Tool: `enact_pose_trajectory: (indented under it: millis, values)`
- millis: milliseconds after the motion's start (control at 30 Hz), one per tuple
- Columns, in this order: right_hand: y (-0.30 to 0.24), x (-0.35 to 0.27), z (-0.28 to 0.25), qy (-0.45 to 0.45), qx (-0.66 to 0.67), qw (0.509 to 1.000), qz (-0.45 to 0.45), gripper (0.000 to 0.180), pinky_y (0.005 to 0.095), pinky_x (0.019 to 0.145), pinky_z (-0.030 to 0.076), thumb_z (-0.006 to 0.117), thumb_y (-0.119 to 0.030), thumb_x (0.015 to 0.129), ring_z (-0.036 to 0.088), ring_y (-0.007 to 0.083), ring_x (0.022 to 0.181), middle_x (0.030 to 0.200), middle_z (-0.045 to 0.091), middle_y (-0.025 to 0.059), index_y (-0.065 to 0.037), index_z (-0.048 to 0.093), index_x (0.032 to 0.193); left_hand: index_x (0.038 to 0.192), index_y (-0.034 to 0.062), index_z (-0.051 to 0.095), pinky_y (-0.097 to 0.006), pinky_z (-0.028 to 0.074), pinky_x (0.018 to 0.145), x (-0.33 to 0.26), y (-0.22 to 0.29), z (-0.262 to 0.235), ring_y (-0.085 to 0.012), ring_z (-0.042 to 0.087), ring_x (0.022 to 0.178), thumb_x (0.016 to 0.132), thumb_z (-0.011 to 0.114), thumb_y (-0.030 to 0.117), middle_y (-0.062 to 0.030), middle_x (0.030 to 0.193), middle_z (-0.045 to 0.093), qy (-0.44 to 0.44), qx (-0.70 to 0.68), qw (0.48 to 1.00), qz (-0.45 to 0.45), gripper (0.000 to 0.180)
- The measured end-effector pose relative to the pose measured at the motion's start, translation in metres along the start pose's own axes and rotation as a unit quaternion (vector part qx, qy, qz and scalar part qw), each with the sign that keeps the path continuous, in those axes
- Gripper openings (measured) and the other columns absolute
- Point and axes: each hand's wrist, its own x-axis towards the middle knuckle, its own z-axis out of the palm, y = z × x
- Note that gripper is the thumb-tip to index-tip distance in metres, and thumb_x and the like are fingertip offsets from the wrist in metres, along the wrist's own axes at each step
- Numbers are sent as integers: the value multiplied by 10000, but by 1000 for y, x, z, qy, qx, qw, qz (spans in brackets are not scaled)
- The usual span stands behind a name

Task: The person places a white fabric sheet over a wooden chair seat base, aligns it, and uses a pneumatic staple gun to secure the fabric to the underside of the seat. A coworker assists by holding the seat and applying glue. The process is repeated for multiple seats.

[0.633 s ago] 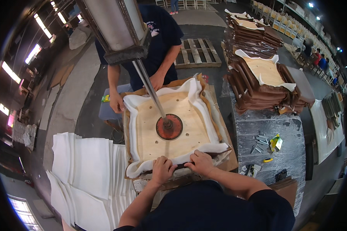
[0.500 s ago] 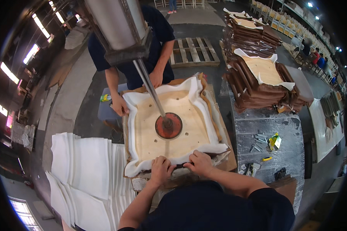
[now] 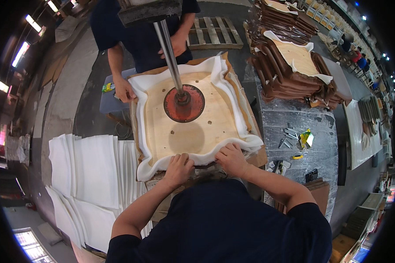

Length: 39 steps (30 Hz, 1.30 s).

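Note:
A square plywood board (image 3: 215, 127) lies inside a turned-up border of white padding (image 3: 162, 165), with brown covering showing around the outside. My left hand (image 3: 178, 170) has its fingers curled over the near padding edge, left of centre. Farther right along that edge, my right hand (image 3: 232, 160) grips the padding the same way. Above the board hangs a round red press disc (image 3: 184, 103) on a metal rod (image 3: 169, 55); its shadow falls on the wood, apart from it. A co-worker's hand (image 3: 124, 90) touches the far left corner.
White padding sheets (image 3: 96, 168) are piled at the left. At the right, a plastic-covered table (image 3: 267, 127) carries stacked brown covers (image 3: 281, 79), loose metal pieces (image 3: 287, 136), a yellow-green box (image 3: 307, 138) and a yellow cutter (image 3: 297, 157). A wooden pallet (image 3: 215, 33) lies beyond.
The red disc has risen off the plywood. My right hand has shifted its hold along the near edge, and the co-worker's right-side hand has lifted off the border. The view has tilted.

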Motion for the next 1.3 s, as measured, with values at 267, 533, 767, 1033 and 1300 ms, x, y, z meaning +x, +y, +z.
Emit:
enact_pose_trajectory:
  millis: [267,533,767,1033,1300]
  values:
    - [14,-12,6,-70,26,997,-11,220,485,970,429,844,-239,842,620,278,1051,996,669,23,-167,702,993,986,74,755,-456,552,748,-34,51,-1,-340,702,838,1007,772,245,-115,917,720,17,-172,960,-219,173]
    - [-9,39,-24,-65,39,997,-22,589,510,1077,425,932,-277,781,578,337,1290,1287,646,96,-168,693,1309,1122,-30,779,-317,560,671,-55,88,39,-157,698,765,1129,673,353,-70,927,778,64,-642,506,-573,397]
    - [41,12,-26,-145,43,986,-74,448,496,1036,457,912,-281,808,658,294,1170,1160,716,58,-154,748,1204,1152,-15,684,-400,639,690,-33,78,24,-251,751,763,1110,680,430,-108,937,766,207,-663,410,-591,448]
    - [24,23,-17,-154,33,980,-124,270,445,929,484,849,-227,825,711,274,1015,991,741,46,-134,758,1063,969,1,702,-378,604,595,-36,70,36,-233,700,657,1061,683,281,-88,807,711,262,-634,429,-587,295]
    - [29,29,-14,-189,70,972,-118,309,466,906,503,788,-56,743,715,319,982,959,731,72,-102,759,1047,888,9,698,-373,594,599,-38,74,50,-183,628,622,1047,705,227,-64,752,661,334,-629,433,-553,269]
